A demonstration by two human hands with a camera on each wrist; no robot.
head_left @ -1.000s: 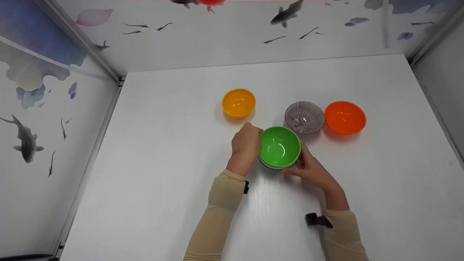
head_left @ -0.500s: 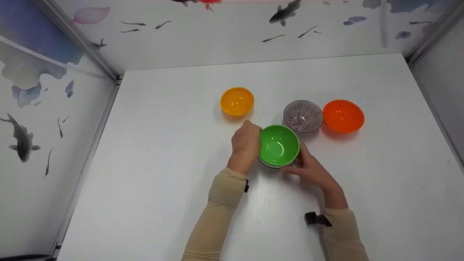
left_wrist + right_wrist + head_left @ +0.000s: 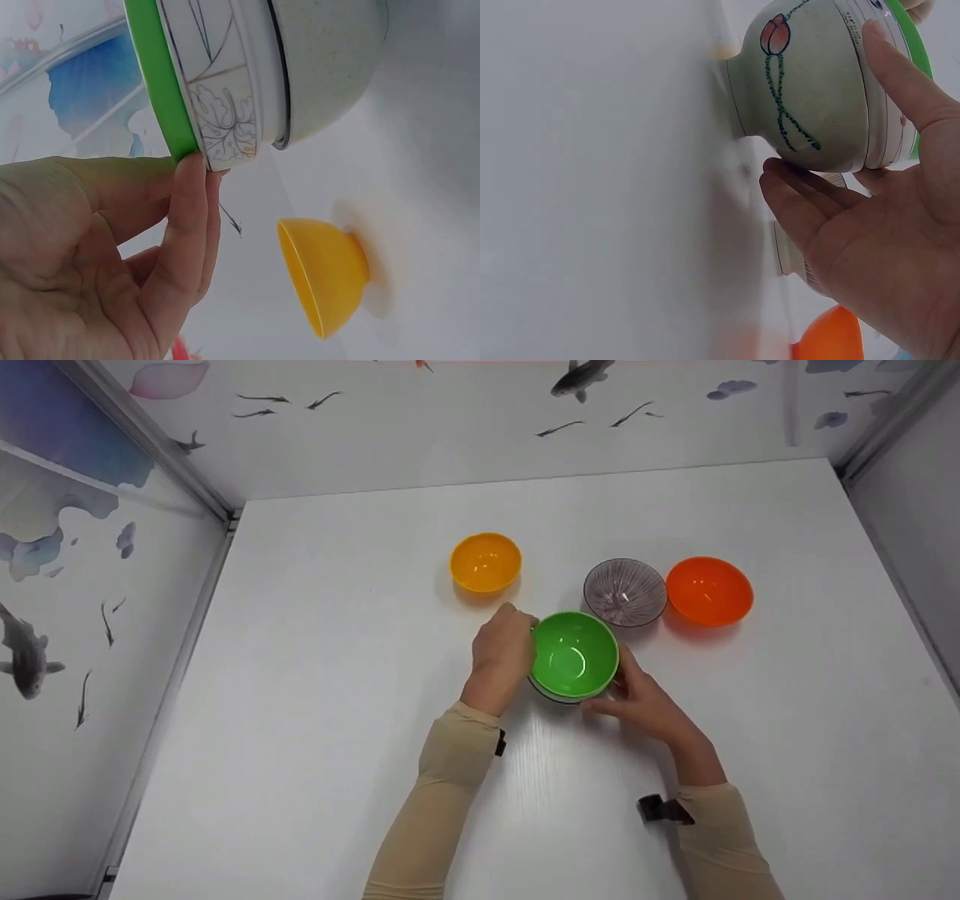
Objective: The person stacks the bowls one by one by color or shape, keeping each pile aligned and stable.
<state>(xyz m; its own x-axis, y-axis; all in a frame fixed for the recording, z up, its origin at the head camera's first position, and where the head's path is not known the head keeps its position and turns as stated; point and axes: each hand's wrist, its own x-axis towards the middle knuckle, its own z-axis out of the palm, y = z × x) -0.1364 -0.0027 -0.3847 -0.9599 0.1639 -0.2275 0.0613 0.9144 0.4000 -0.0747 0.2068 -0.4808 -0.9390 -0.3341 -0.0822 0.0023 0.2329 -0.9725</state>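
Note:
A green bowl [image 3: 576, 654] sits in a nested stack, inside a white bowl with grey line drawings [image 3: 225, 112]. Outermost and lowest is a pale bowl with a red flower painted on it [image 3: 817, 90], its foot close to or on the table. At the stack's left side my left hand [image 3: 501, 656] pinches the green bowl's rim between thumb and fingers; its fingertips lie near the white bowl's edge too. My right hand [image 3: 645, 701] holds the pale bowl from the right, thumb near its rim and fingers against its side.
A yellow bowl [image 3: 486, 562] stands beyond my left hand. Behind the stack is a purple-grey streaked bowl [image 3: 625, 592], close against an orange bowl [image 3: 709, 591]. Panels with painted fish border the white table [image 3: 315, 697] at the back and left.
The head view has shifted slightly, so everything appears a little higher and mostly further left. Both hands keep their hold, and the bowls show no clear movement against each other.

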